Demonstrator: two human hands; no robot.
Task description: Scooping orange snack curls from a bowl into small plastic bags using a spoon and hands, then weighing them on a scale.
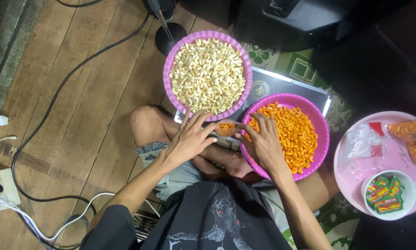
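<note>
1. Dark T-shirt [217,217] with a pale print fills the bottom of the view, worn by a person seated cross-legged on a plank floor [78,83].
2. Both hands meet over the lap: the left hand [189,139] and the right hand [263,143] each pinch an end of a small clear packet [226,129] holding orange snacks, fingers closed on its edges.
3. The packet sits between two bowls, just below the rim of a purple bowl [167,69] heaped with pale curled snacks, and beside a pink bowl [321,125] of orange ones.
4. Judging by the pink tray [356,185] at the right, at least two filled packets [411,132] lie finished (others may be out of view), near a white cup [404,203] of small sachets.
5. Both bowls look close to full, so most of the packing appears left.
</note>
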